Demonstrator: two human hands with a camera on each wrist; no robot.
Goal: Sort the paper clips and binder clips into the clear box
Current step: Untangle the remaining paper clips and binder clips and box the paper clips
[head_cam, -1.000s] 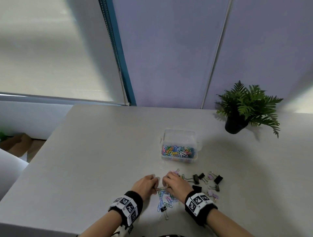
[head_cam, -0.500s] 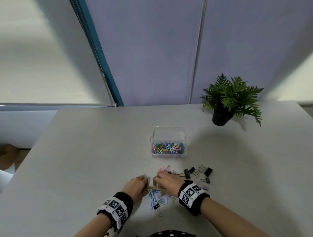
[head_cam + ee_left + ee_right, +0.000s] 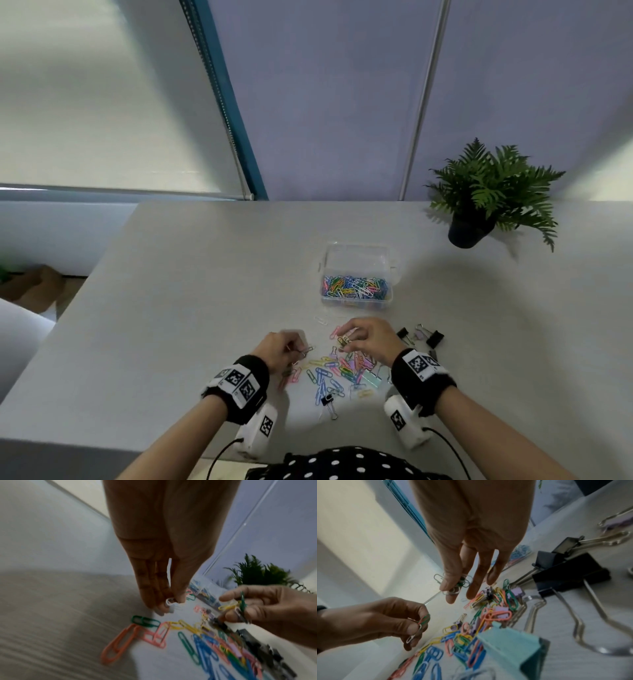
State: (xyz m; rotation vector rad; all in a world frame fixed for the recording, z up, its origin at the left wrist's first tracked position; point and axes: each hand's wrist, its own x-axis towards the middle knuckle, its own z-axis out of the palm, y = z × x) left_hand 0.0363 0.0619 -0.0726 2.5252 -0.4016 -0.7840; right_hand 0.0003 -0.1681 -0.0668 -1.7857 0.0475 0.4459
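A clear box point(image 3: 356, 274) lies mid-table, its near compartment full of coloured paper clips. In front of me a loose pile of paper clips point(image 3: 337, 371) point(image 3: 197, 635) point(image 3: 471, 628) spreads on the table, with black and lilac binder clips point(image 3: 423, 337) point(image 3: 570, 573) to its right and a mint binder clip point(image 3: 508, 646) in it. My left hand point(image 3: 291, 347) point(image 3: 169, 603) pinches a few paper clips at the pile's left edge. My right hand point(image 3: 352, 339) point(image 3: 453, 588) pinches a small bunch of paper clips just above the pile's far side.
A potted fern point(image 3: 479, 202) stands at the table's point(image 3: 188, 291) back right. One black binder clip point(image 3: 327, 402) lies near the front edge. A lone white paper clip point(image 3: 320, 320) lies between the pile and the box. Wall and window blind run behind the table.
My hands, close together over the pile a second ago, have drawn apart, each with clips pinched. The head view shifted, the box and plant drifting in frame.
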